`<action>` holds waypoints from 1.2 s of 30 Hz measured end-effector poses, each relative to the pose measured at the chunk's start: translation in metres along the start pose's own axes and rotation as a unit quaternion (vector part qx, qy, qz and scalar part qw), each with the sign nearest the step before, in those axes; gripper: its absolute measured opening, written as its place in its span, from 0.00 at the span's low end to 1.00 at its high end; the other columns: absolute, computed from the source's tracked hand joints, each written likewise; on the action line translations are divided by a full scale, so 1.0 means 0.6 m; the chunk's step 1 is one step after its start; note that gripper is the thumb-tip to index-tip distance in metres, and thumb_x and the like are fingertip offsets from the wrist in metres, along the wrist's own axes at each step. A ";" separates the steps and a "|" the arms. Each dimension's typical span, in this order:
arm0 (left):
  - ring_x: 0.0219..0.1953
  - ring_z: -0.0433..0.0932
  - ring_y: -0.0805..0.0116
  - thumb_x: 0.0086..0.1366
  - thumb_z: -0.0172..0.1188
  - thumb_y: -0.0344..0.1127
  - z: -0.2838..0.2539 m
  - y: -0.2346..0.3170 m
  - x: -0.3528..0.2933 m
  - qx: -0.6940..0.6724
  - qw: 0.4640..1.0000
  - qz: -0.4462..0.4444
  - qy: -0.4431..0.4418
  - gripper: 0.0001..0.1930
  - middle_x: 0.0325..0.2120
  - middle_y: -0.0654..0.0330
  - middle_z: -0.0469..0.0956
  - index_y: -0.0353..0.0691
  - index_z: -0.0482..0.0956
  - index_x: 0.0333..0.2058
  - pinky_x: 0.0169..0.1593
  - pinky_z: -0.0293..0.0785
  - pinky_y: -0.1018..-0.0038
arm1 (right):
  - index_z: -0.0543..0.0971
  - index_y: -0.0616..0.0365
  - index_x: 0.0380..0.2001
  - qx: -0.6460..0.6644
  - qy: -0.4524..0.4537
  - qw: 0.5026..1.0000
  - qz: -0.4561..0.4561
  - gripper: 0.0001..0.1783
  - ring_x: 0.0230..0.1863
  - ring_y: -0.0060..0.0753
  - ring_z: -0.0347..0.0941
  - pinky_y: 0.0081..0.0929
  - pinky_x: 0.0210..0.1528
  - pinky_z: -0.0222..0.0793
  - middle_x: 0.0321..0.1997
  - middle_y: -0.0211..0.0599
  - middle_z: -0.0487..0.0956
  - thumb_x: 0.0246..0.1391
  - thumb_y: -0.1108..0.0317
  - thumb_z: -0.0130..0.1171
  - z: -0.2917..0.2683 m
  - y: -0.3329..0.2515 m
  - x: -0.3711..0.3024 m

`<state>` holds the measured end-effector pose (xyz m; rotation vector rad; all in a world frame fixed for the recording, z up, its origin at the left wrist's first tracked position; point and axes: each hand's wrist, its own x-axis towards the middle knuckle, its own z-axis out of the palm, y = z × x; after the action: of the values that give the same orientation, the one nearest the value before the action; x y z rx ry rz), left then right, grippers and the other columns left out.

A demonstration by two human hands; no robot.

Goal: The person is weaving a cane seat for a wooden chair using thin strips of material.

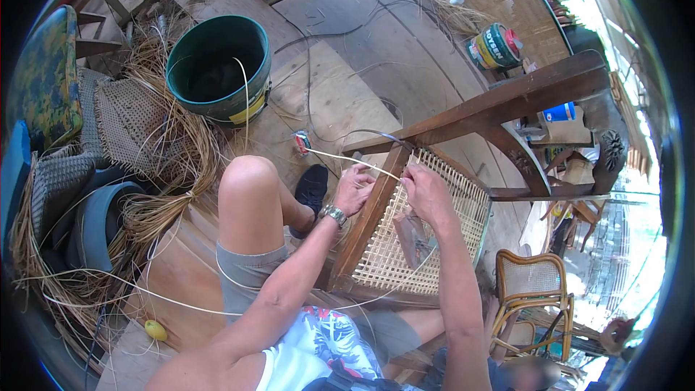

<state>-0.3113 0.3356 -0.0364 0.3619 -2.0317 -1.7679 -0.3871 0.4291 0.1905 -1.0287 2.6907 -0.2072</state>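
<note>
A dark wooden chair frame (365, 228) leans tilted in front of me, its panel filled with open woven cane (384, 246). My right hand (428, 195) is over the panel's upper edge, thumb and fingers pinched on a pale cane strand (347, 159). That strand runs left across the rail, above my left hand. My left hand (352, 190), with a wristwatch, lies against the rail's outer side; its fingers look stretched out, their tips partly hidden. Below my right hand, a brownish-grey flat piece (414, 241) shows at the weave; its kind is unclear.
A dark green bucket (217, 105) stands ahead to the left, beside heaped cane strands (170, 213) and rolled woven sheets (134, 112). A long loose strand (181, 303) crosses my lap. A paint can (496, 47) and rattan chair (532, 293) are to the right.
</note>
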 end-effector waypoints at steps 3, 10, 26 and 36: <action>0.52 0.74 0.69 0.63 0.64 0.44 -0.040 0.014 0.013 0.004 0.996 -0.025 -0.090 0.15 0.45 0.63 0.81 0.40 0.84 0.41 0.54 0.70 0.68 | 0.76 0.64 0.34 0.004 0.000 1.000 0.008 0.09 0.41 0.54 0.75 0.44 0.45 0.70 0.36 0.49 0.78 0.56 0.68 0.57 0.001 0.000 0.001; 0.42 0.75 0.75 0.68 0.53 0.58 -0.069 0.039 0.030 -0.368 0.800 -0.417 -0.227 0.24 0.38 0.66 0.81 0.43 0.82 0.43 0.49 0.66 0.74 | 0.75 0.64 0.33 0.000 -0.011 1.000 0.024 0.08 0.41 0.54 0.75 0.44 0.46 0.70 0.36 0.50 0.78 0.56 0.68 0.56 0.004 0.000 0.007; 0.29 0.81 0.74 0.67 0.61 0.35 -0.010 0.038 0.018 -0.551 0.690 -0.439 -0.167 0.09 0.33 0.61 0.82 0.37 0.79 0.41 0.34 0.80 0.77 | 0.74 0.64 0.32 -0.022 -0.011 1.000 -0.002 0.05 0.42 0.56 0.75 0.47 0.47 0.71 0.35 0.51 0.77 0.55 0.73 0.56 0.008 -0.004 0.013; 0.38 0.82 0.70 0.72 0.55 0.35 0.012 0.050 0.014 -0.735 0.543 -0.391 -0.111 0.08 0.38 0.58 0.81 0.38 0.76 0.42 0.42 0.84 0.70 | 0.74 0.63 0.33 -0.007 -0.012 1.000 0.008 0.04 0.42 0.56 0.75 0.47 0.47 0.71 0.35 0.51 0.77 0.54 0.74 0.56 0.007 -0.003 0.012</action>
<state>-0.3199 0.3428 -0.0062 0.4471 0.3336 -3.3352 -0.3898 0.4227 0.1853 -1.0071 2.6823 -0.1733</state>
